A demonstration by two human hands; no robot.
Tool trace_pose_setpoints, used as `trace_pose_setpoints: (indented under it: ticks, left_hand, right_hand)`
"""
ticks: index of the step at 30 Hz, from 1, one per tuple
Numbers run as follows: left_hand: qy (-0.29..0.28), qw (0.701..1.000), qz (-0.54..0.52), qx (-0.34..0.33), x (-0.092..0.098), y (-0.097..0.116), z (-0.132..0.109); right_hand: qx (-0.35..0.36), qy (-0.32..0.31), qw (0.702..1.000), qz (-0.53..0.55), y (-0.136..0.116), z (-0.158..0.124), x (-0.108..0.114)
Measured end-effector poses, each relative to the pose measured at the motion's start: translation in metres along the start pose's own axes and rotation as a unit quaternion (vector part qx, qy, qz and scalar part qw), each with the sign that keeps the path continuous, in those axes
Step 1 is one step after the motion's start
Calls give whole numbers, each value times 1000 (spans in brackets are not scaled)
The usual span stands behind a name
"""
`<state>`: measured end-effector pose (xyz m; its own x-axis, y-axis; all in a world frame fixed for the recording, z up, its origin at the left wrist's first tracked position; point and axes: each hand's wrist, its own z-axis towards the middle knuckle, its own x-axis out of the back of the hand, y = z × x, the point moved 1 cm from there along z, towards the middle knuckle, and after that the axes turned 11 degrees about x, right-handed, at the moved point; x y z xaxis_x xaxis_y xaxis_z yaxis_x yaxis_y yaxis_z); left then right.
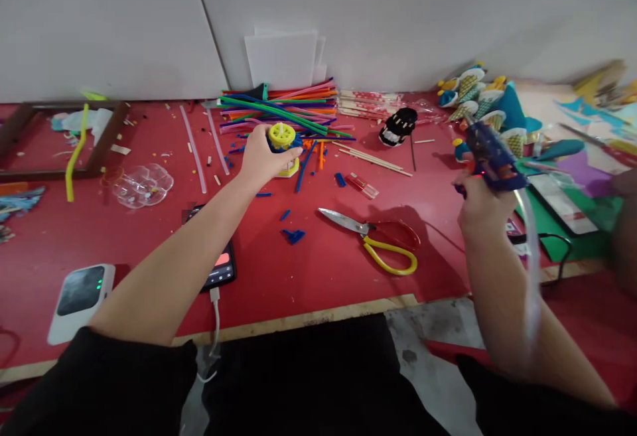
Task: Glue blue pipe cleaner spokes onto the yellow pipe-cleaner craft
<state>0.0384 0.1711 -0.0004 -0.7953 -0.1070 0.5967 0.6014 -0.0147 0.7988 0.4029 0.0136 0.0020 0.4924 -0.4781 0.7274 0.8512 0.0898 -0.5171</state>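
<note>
My left hand (pixel 259 157) is closed around a small craft piece (pixel 282 134) with a yellow spoked wheel on top, blue parts in the middle and a yellow base, partly hidden by my fingers. Off to the right, my right hand (pixel 484 209) grips a blue hot glue gun (pixel 492 154), raised over the table. A long translucent glue stick (pixel 531 243) trails from its back end, blurred. Between my hands lie scissors (pixel 365 229) with one red and one yellow handle. Small blue scraps (pixel 292 235) are scattered nearer to me.
Colourful pipe cleaners (pixel 283 107) lie piled at the back by wooden sticks (pixel 375 158). A black-and-white craft piece (pixel 397 127) stands right of them. Decorated cones (pixel 490 101) fill the back right. A charging phone (pixel 223 270), white device (pixel 82 300) and brown frame (pixel 117 137) are left.
</note>
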Motion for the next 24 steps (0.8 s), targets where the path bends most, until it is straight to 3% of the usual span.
trace_pose_setpoints:
  ticks: [4, 9, 11, 14, 20, 22, 24]
  left_hand:
    - [16, 999, -23, -18, 13, 7, -5]
    - [-1, 989, -130, -63, 35, 21, -32]
    - [-39, 975, -214, -38, 43, 26, -51]
    - [-117, 934, -335, 55, 51, 31, -83]
    - [-206, 801, -517, 222, 56, 31, -130]
    - [-236, 777, -530, 244, 57, 26, -137]
    - [-270, 773, -526, 230, 59, 20, -140]
  right_hand:
    - [-72, 85, 981, 157, -21, 28, -3]
    - [-120, 42, 944, 303, -49, 51, 6]
    - [-123, 30, 932, 339, -57, 54, 7]
    - [-115, 19, 917, 381, -64, 54, 2]
    - [-104, 15, 887, 449, -59, 56, -27]
    - [-113, 15, 877, 467, -53, 60, -35]
    - [-113, 12, 870, 480, -45, 65, -37]
